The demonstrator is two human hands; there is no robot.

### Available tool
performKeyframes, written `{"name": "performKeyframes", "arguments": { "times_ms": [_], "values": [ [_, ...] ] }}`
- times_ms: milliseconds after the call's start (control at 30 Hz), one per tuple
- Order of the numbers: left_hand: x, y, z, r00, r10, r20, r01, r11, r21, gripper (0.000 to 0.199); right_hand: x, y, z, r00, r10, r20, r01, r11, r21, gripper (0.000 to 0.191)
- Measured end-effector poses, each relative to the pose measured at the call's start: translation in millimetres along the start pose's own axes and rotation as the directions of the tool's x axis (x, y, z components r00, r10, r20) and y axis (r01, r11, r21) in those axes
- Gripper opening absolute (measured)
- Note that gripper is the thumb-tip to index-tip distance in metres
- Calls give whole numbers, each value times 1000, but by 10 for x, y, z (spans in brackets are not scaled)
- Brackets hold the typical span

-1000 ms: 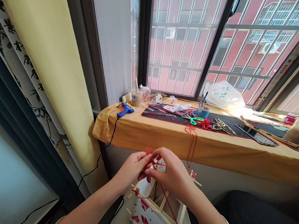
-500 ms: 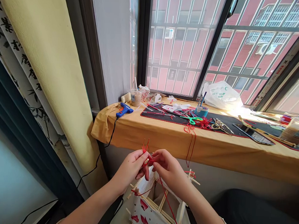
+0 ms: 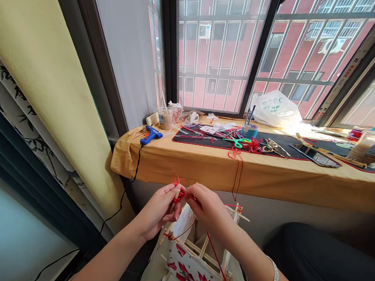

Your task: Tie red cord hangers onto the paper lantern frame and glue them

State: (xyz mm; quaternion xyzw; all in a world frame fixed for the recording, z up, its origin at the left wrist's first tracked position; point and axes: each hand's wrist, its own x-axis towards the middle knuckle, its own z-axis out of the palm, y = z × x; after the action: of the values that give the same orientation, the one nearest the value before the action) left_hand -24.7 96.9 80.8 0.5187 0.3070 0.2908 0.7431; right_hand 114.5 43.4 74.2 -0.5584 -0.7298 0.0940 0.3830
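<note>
Between thumb and fingers, my left hand (image 3: 164, 205) pinches a small bundle of red cord (image 3: 179, 195), its loose ends sticking up above the thumb. My right hand (image 3: 203, 201) is closed beside it, its fingertips on the red cord close to the bundle. Below both hands stands a frame of wooden sticks (image 3: 204, 247), covered with white cloth (image 3: 185, 262) printed with red flowers. Red cord is tied at the frame's corners, and one strand runs down its right side. My right forearm covers part of the frame.
On the cloth-covered sill lie a blue glue gun (image 3: 151, 135), green scissors (image 3: 238, 142), a tangle of red cord (image 3: 254, 146) and a phone (image 3: 315, 155). Drink cups (image 3: 165, 119) and a white plastic bag (image 3: 277, 109) stand near the window. A dark rounded seat (image 3: 319, 262) is at the right.
My right hand has turned, its fingers now curled closer over the cord beside the left hand. Both hands sit slightly further left in view. The camera view has tilted down a little.
</note>
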Motion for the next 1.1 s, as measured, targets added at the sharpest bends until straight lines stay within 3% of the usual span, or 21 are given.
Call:
{"name": "performKeyframes", "arguments": {
  "times_ms": [100, 200, 533, 700, 800, 933, 1000, 1100],
  "values": [
    [10, 15, 2, 1000, -17, 12, 17, 1000, -14, 21, -6, 58, 45, 983, -180, -43, 156, 931, -329, 9],
    [7, 29, 23, 999, -32, 19, 32, 999, -21, 20, -17, 108, 112, 937, -327, -121, 222, 827, -516, 10],
    [-1, 50, 70, 997, -73, 39, 75, 996, -38, 20, -14, 118, 129, 834, -494, -244, 239, 723, -648, 22],
    [-12, 75, 92, 993, -102, 52, 104, 994, -34, 22, -21, 110, 80, 801, -578, -157, 330, 644, -690, 19],
    [-1, 84, 90, 995, -90, 39, 91, 996, -18, 22, -30, 76, 53, 830, -518, -208, 319, 746, -584, 17],
    [5, 61, 94, 999, -47, 4, 47, 999, 22, 24, -32, 18, 34, 923, -199, -328, 149, 974, -170, 13],
    [2, 43, 99, 999, -34, 0, 34, 999, 41, 27, -25, 4, 33, 947, -48, -318, 54, 999, 10, 11],
    [0, 20, 101, 1000, -15, -14, 16, 998, 66, 32, -6, -3, 38, 956, 72, -283, -20, 983, 183, 10]
  ]
}}
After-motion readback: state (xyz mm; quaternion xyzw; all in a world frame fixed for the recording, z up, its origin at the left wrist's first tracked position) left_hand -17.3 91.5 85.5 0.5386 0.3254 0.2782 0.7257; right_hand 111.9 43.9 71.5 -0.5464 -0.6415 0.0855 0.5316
